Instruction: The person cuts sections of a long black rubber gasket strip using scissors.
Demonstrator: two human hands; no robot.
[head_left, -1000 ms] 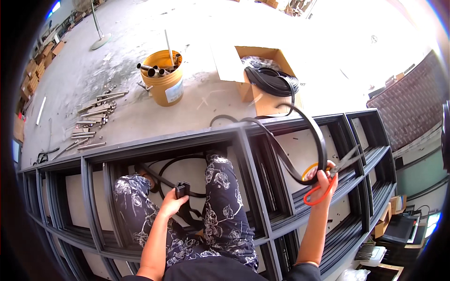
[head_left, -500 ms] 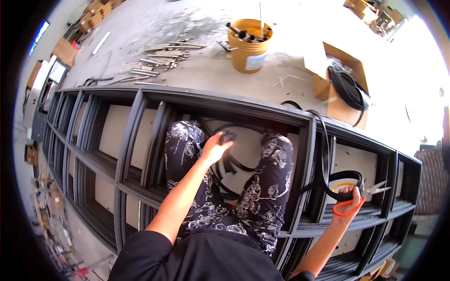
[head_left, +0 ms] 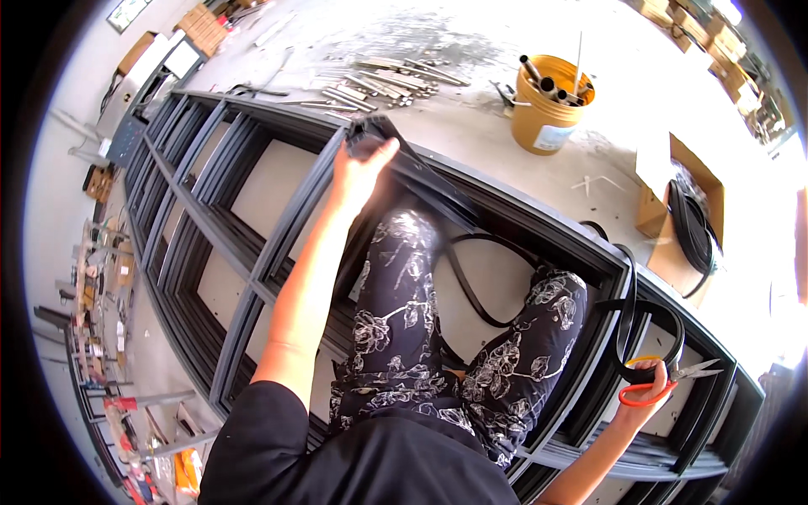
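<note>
Reaching out in front of me, my left hand (head_left: pixel 362 172) is closed on the end of a long dark grey metal bar (head_left: pixel 433 187), which slants down to the right along the inside of the frame's far rail. My right hand (head_left: pixel 646 383), to the right of my knees, grips a pair of scissors (head_left: pixel 673 379) with orange and yellow handles, blades open and pointing right. A loop of flat black rubber strip (head_left: pixel 621 332) hangs at the same hand and runs up over the frame rail. More black strip (head_left: pixel 471 295) lies curved on the floor between my legs.
I am inside a stack of dark grey metal frames (head_left: pixel 316 189) with crossbars on both sides. Beyond them stand a yellow bucket (head_left: pixel 539 126) of tubes and a cardboard box (head_left: pixel 652 198) with coiled black strip (head_left: pixel 690 231). Several metal pieces (head_left: pixel 362 88) lie on the floor.
My left hand has moved up and away, raising the bar's end toward the far rail. The view has turned, and the right hand still holds the scissors.
</note>
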